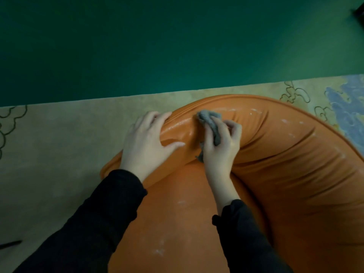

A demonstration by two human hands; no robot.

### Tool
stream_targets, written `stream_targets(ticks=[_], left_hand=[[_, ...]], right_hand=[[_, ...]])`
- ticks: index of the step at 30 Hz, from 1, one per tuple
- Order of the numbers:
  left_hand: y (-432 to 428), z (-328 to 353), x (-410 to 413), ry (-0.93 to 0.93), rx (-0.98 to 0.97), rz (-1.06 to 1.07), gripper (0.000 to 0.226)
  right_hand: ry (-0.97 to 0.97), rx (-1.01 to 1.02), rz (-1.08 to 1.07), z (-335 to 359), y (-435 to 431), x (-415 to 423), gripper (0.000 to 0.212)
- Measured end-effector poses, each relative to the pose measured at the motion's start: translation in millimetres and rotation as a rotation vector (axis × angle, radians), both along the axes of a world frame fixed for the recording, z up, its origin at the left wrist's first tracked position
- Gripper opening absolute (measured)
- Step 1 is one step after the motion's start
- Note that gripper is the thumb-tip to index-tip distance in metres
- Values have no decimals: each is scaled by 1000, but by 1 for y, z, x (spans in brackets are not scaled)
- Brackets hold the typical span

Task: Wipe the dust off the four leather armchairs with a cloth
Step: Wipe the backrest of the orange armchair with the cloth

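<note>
- Right hand: fingers curled round a bunched grey cloth, clamping it and pressing it onto the top of the padded roll.
- Left hand: holds nothing. It lies spread over the same roll just beside the cloth, fingers draped over the outer edge and thumb on the inner face, apparently steadying the leather.
- Both sleeves are dark; the right one is pushed up clear of the wrist.
- Armchair: orange leather, directly below the camera, with a curved, heavily creased roll wrapping round the seat. The leather between the hands looks glossy.
- Pale specks show along the roll to the right of the cloth, and more on the seat near the bottom edge.
- Judgement: wiping is under way on this chair and not finished; the right stretch of roll and the seat remain.
- Only one chair is in view, so the state of the other three cannot be told.
- Surroundings: a patterned beige rug under the chair, with green floor beyond.
</note>
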State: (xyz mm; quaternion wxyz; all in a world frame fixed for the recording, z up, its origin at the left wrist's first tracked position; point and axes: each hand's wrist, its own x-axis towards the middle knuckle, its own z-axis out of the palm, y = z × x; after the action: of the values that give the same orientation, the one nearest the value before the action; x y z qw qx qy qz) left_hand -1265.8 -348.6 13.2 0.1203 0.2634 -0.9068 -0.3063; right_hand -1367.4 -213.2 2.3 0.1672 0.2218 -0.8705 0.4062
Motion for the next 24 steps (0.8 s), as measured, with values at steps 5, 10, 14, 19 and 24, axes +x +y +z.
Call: stream_targets(ticks=[5, 10, 14, 19, 24], left_hand=[[0, -10, -6, -26, -164, 17, 74], [0, -8, -8, -35, -128, 27, 75], [-1, -8, -8, -33, -112, 33, 73], [-1, -11, -7, -39, -152, 34, 73], [0, -10, -7, -21, -137, 36, 73]], right_hand=[[20, 151, 277, -1, -12, 1, 22], [-49, 71, -70, 0, 10, -29, 22], [12, 29, 27, 1, 1, -15, 22], [-25, 79, 144, -8, -1, -8, 23], [-64, 41, -153, -3, 17, -30, 22]])
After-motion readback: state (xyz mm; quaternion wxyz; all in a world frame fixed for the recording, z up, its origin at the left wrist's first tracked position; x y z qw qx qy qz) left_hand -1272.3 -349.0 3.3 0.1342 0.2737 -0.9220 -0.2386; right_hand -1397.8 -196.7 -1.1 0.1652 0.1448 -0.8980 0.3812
